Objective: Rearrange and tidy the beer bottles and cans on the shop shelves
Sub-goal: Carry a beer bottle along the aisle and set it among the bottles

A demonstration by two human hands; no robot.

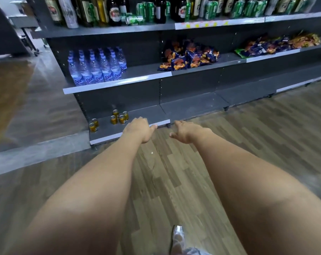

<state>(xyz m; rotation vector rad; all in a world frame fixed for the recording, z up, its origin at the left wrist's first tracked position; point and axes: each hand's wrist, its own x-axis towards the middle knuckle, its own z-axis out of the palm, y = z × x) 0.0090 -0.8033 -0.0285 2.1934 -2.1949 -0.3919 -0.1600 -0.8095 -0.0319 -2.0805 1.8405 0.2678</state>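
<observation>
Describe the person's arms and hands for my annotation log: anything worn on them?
Both arms are bare along all that shows, with no sleeves visible. The left hand and right hand wear no gloves. No watch, bracelet or ring is discernible, though the picture is somewhat blurred.

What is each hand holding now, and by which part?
Nothing is held. The left hand and the right hand both hang empty in front of the bottom shelf.
</observation>
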